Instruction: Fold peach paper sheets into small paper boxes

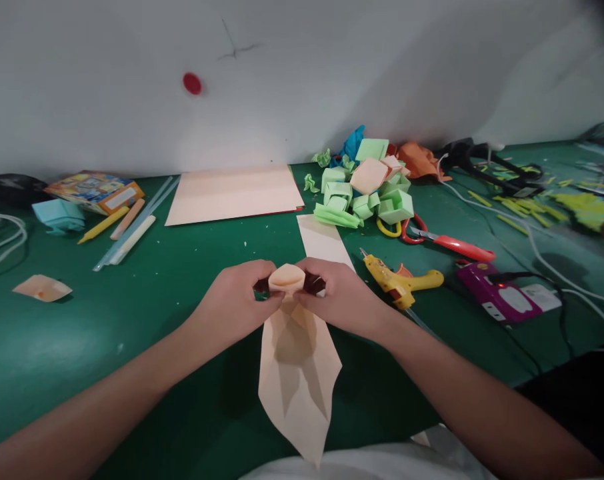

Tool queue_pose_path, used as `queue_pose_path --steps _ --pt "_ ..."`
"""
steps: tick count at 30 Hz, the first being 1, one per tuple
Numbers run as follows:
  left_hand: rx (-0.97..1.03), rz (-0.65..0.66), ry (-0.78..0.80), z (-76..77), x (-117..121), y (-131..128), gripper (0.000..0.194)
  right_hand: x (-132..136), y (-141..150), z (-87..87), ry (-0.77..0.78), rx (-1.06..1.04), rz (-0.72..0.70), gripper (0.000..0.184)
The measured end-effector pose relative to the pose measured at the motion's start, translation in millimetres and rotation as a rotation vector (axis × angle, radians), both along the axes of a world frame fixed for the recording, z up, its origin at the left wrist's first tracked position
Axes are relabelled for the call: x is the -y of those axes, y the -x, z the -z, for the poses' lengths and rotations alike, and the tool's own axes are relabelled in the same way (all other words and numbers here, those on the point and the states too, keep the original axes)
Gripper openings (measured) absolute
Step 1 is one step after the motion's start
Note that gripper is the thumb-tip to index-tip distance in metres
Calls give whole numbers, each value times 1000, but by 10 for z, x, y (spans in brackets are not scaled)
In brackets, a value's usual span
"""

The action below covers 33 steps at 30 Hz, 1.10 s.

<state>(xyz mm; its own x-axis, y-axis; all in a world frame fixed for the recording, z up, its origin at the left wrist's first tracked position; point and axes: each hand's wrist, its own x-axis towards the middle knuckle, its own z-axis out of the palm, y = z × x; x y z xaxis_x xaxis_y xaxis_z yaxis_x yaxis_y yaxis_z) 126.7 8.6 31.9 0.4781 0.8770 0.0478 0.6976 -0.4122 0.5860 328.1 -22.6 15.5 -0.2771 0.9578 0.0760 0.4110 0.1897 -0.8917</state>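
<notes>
Both my hands pinch the rolled top end of a peach folded paper piece (297,373), which hangs down toward me in a creased, pointed shape above the green table (182,287). My left hand (237,297) grips the left side of the curled top, fingers closed. My right hand (339,297) grips the right side, fingers closed too. Just behind my hands a peach paper strip (322,241) lies flat on the table.
A large peach sheet (235,193) lies at the back. A pile of green and peach folded boxes (367,190) sits beside scissors (432,239). A yellow glue gun (402,280) and purple device (499,297) lie right. Sticks (127,230), a colourful box (95,190) and a small peach fold (42,288) lie left.
</notes>
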Motion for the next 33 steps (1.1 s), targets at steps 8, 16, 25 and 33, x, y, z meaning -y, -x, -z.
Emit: queue_pose_path --steps 8,16,25,33 --pt "113 -49 66 77 -18 -20 18 -28 70 157 -242 -42 39 29" --pt "106 -70 42 86 -67 -7 19 -21 56 93 -165 -9 93 22" --pt "95 -57 -1 85 -67 23 11 42 116 103 -184 -124 101 39" --pt "41 -96 -39 42 -121 50 10 88 62 28 -405 122 139 36"
